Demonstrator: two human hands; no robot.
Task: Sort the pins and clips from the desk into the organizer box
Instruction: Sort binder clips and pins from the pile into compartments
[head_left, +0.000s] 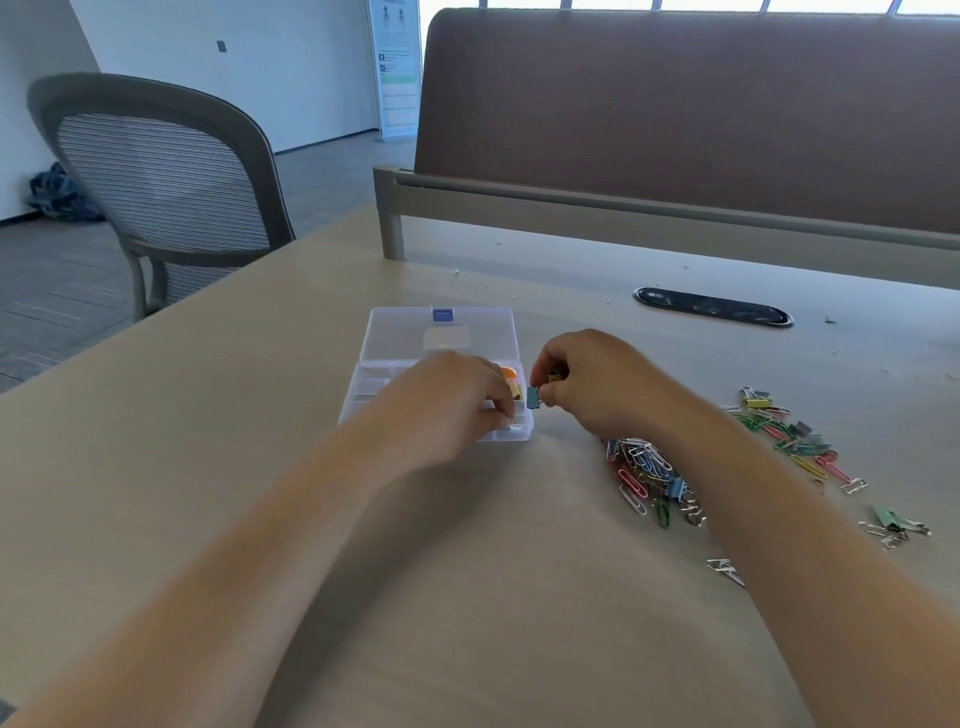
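Blue binder clip (533, 398), pinched by right hand (587, 384) beside organizer box (363, 382) — may slip or land in the wrong compartment (left hand (447, 400) curled over box, grip unclear, crowds it).

Blue binder clip (533, 399), clear organizer box (395, 332), beige desk (467, 571).

Right grip (587, 384) pinches blue binder clip (533, 399) beside open organizer box (441, 332); left grip (452, 400), fingers curled, over box compartments just leftward; paper clip pile (644, 473) on counter (467, 597) near, rightward.

Clips (644, 478) right of box (441, 332) (on desk (493, 561)).
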